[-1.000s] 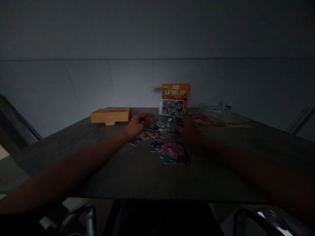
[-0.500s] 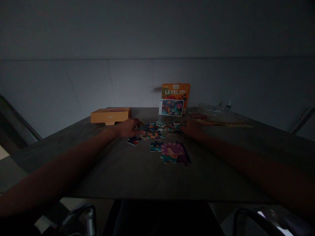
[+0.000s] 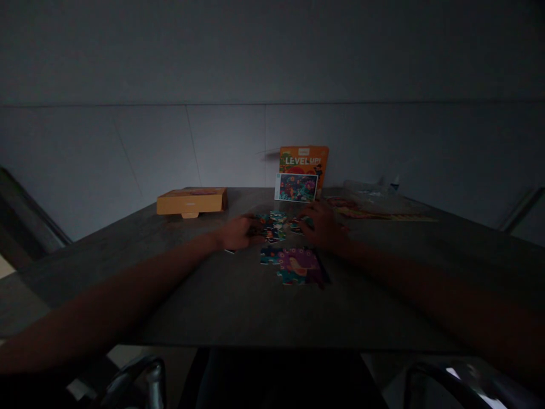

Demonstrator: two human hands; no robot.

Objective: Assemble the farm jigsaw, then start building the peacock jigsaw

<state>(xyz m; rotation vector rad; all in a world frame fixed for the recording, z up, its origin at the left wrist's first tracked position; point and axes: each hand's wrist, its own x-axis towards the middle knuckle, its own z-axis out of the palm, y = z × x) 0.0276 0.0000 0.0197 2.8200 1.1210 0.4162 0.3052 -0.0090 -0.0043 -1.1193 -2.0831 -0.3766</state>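
Loose jigsaw puzzle pieces [image 3: 276,226] lie in a pile mid-table between my hands. My left hand [image 3: 239,232] rests at the pile's left edge, thumb and fingers apart over the pieces; it partly covers a single piece [image 3: 230,250] underneath. On the right side, my right hand [image 3: 321,226] reaches over a smaller group of pieces [image 3: 296,225] with its fingers spread. Closer to me sits a joined puzzle section [image 3: 300,266], purple with a pale bird-like figure and teal parts. Dim light hides the detail under my fingertips.
An orange box [image 3: 192,201] stands at the back left. Upright at the back are a "LEVEL UP!" box [image 3: 305,158] and a picture card [image 3: 297,187] leaning before it. Flat printed sheets [image 3: 361,209] and clear plastic packaging [image 3: 370,188] lie back right on the grey table [image 3: 204,307].
My left hand has moved right, over the pile's left edge and the single piece. My right hand has shifted left and now covers part of the right-hand pieces.
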